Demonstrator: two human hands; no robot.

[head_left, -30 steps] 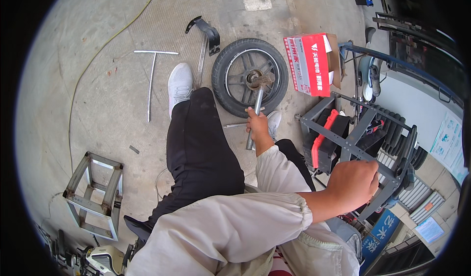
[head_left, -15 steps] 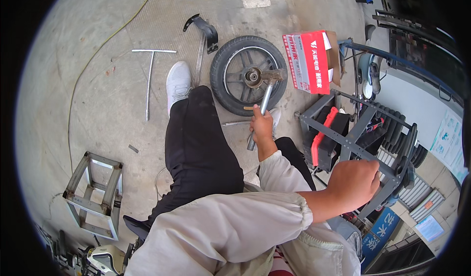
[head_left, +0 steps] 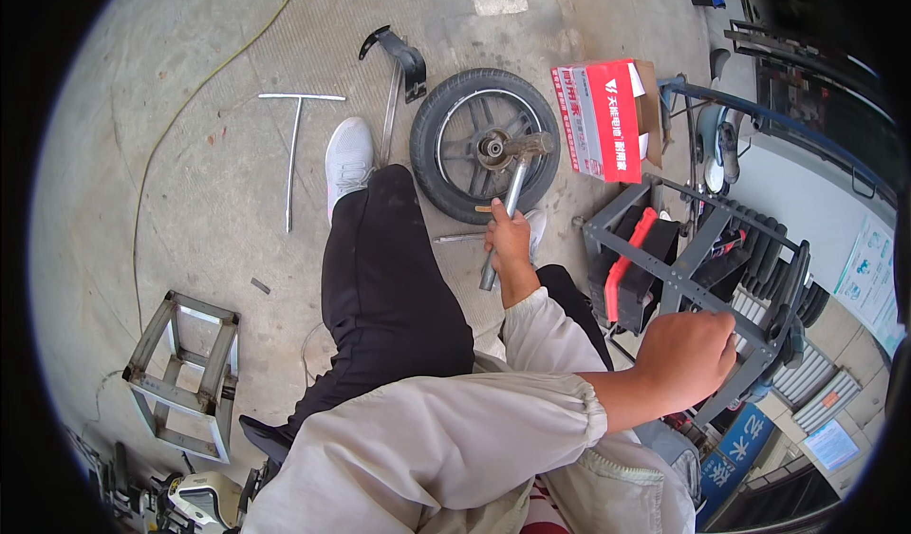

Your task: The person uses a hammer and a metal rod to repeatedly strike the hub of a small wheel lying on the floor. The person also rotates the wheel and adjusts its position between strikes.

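Note:
My right hand (head_left: 508, 244) is closed around the silver shaft of a hammer-like tool (head_left: 515, 192), whose worn, dirty head is over the wheel (head_left: 446, 104) just right of its hub. A small orange piece (head_left: 483, 208) shows by my thumb; I cannot tell whether I hold it. Beyond my feet the black-tyred wheel lies flat, its hub (head_left: 492, 149) visible. My left hand (head_left: 685, 358) is a closed fist in the foreground at right, over a dark metal frame (head_left: 676, 278); what it holds, if anything, is hidden.
A silver T-bar (head_left: 297, 131), another bar (head_left: 390, 116) and a black bracket (head_left: 403, 59) lie on the concrete. A red carton (head_left: 617, 121) sits right of the wheel. A metal stool frame (head_left: 190, 392) is lower left, beside a yellow hose (head_left: 232, 59). Bikes and clutter line the right side.
My right hand and the tool have shifted slightly right and up since a second ago, uncovering more of the hub. My left hand stays closed in about the same place.

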